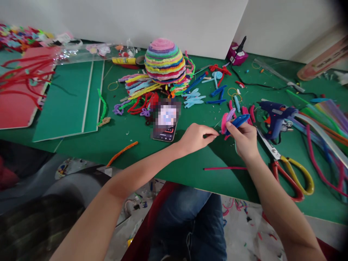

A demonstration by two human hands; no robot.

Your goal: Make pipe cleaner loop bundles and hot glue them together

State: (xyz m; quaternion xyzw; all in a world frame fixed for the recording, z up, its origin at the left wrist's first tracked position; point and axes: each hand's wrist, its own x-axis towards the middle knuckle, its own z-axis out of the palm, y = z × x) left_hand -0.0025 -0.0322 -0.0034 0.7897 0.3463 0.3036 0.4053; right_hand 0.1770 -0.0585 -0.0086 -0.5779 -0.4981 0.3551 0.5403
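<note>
"Near edge?"
"Pink stem (pixel 225 168) laid on green surface (pixel 190 166), scissors (pixel 276 155) to its right."
"Grips?"
"By the right hand (pixel 247 142), a pink-and-blue fuzzy piece (pixel 240 120) is pinched above the surface. The left hand (pixel 194 139) is seen just beside, grip pressed together; whether anything is held cannot be told."
"Farther?"
"Phone (pixel 164 135), then striped ball (pixel 165 61), noted."

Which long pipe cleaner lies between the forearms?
The straight magenta one; the orange one lies left of the phone, the curved magenta one right of the scissors.
</note>
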